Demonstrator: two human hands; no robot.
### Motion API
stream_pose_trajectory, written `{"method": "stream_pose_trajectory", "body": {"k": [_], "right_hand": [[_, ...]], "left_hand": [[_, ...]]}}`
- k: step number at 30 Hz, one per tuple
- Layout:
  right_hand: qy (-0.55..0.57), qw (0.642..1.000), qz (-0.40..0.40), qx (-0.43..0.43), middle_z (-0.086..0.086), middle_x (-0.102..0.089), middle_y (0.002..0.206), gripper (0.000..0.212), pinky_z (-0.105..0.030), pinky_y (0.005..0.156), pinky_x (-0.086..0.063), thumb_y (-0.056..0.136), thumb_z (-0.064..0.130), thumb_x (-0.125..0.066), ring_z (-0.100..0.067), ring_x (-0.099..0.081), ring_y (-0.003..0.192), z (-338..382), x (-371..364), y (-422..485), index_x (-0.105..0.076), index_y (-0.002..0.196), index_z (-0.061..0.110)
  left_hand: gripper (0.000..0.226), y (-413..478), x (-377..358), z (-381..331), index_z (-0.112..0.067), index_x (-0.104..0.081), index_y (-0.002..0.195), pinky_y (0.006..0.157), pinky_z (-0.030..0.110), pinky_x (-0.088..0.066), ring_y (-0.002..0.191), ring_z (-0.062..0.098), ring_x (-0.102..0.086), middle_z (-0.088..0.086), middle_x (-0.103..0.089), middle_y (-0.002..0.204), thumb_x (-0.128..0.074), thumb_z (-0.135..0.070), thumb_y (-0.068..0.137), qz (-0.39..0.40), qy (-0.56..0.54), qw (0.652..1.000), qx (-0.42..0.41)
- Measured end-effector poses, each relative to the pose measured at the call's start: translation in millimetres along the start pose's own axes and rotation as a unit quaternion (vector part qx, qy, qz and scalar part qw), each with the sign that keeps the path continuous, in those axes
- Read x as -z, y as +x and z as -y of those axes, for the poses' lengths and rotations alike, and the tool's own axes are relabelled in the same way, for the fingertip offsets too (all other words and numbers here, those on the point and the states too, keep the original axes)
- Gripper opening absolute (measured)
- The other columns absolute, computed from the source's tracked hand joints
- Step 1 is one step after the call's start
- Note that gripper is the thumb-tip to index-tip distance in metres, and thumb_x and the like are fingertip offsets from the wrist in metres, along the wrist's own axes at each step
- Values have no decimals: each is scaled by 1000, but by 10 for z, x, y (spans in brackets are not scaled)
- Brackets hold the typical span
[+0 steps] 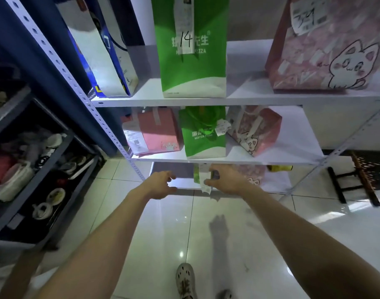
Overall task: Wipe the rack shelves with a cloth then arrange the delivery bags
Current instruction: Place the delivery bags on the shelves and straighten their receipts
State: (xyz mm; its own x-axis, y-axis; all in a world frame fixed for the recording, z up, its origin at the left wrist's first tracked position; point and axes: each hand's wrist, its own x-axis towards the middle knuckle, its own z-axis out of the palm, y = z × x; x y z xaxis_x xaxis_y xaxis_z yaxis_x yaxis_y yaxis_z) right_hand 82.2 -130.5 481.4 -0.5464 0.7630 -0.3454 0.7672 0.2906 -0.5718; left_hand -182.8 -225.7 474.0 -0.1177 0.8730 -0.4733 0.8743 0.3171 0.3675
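1. Grey shelving (55, 160) at the far left holds shoes.
2. Left hand (161, 184) hovers at the front edge of the white rack's (206, 102) bottom shelf, with its fingers loosely curled and holding nothing.
3. Right hand (227, 180) grips the top of a small green bag (196, 176) and its receipt (206, 187) on that bottom shelf.
4. Pink cat bag (252, 175) stands just right of that hand.

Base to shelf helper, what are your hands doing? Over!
Left hand open, empty, at bottom shelf. Right hand grips green bag at its receipt. Pink cat bag close beside it, same shelf.
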Motion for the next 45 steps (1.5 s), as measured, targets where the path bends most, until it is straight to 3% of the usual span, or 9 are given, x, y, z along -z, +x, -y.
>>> {"method": "stream_pose_trajectory", "body": {"k": [3,8,12,27,34,37,40,42,45], "right_hand": [[-7,1000,6,-1,-8,-66,134,62,-37,97,-52,93,51,-73,-26,-64,112,-44,-106,-31,-59,144,18],[-6,1000,-2,0,-7,-67,135,57,-32,93,-50,91,52,-74,-24,-64,111,34,-281,95,-63,137,20],[11,1000,12,11,-2,-61,145,63,-36,105,-50,93,51,-73,-22,-60,128,240,-434,204,-58,145,18],[13,999,-12,-39,0,-63,143,57,-38,108,-50,92,50,-74,-20,-61,125,631,-466,440,-62,139,19],[49,998,-11,-35,-2,-61,146,66,-35,107,-48,93,48,-74,-20,-59,130,827,-755,991,-54,147,18],[70,996,-38,-46,-2,-54,153,77,-34,105,-45,91,49,-76,-24,-56,133,926,-928,1381,-44,154,20],[100,991,-73,-55,-5,-55,148,81,-45,104,-53,88,45,-81,-29,-60,125,981,-1032,1839,-40,153,20],[102,988,-103,-54,-10,-57,145,85,-45,109,-50,86,39,-84,-31,-59,129,996,-1071,2180,-37,152,14],[86,983,-139,-86,-20,-41,157,101,-43,114,-43,87,36,-83,-38,-48,140,1039,-1087,2642,-21,159,2]], "left_hand": [[55,-63,-62,22,-23,-58,146,99,34,-54,117,20,-68,1,-65,143,-77,-38,96,2,-7,1000,12],[55,-177,-44,191,-25,-59,145,98,35,-55,114,19,-68,-1,-65,142,-77,-39,95,-8,-27,999,33],[51,-265,43,457,-24,-60,144,101,37,-56,115,20,-68,-1,-66,140,-75,-37,97,-16,-32,998,46],[49,28,543,787,-17,-62,144,105,38,-55,117,22,-70,4,-70,139,-73,-34,100,-21,-50,999,1],[42,431,563,1230,-17,-61,137,105,47,-57,117,26,-68,5,-69,131,-75,-26,97,-123,-181,974,55],[55,725,479,1547,-17,-53,147,111,47,-51,132,30,-62,7,-62,145,-75,-24,97,-182,-222,955,80],[78,1103,461,1791,-13,-35,161,123,49,-41,149,28,-47,8,-46,164,-78,-22,96,-215,-254,941,62],[85,1392,463,1886,-10,-28,163,126,51,-37,153,28,-42,9,-41,167,-78,-17,94,-234,-268,933,48],[103,1770,443,1927,-6,-6,168,131,47,-26,160,30,-28,12,-26,174,-77,-16,94,-268,-303,912,74]]}}
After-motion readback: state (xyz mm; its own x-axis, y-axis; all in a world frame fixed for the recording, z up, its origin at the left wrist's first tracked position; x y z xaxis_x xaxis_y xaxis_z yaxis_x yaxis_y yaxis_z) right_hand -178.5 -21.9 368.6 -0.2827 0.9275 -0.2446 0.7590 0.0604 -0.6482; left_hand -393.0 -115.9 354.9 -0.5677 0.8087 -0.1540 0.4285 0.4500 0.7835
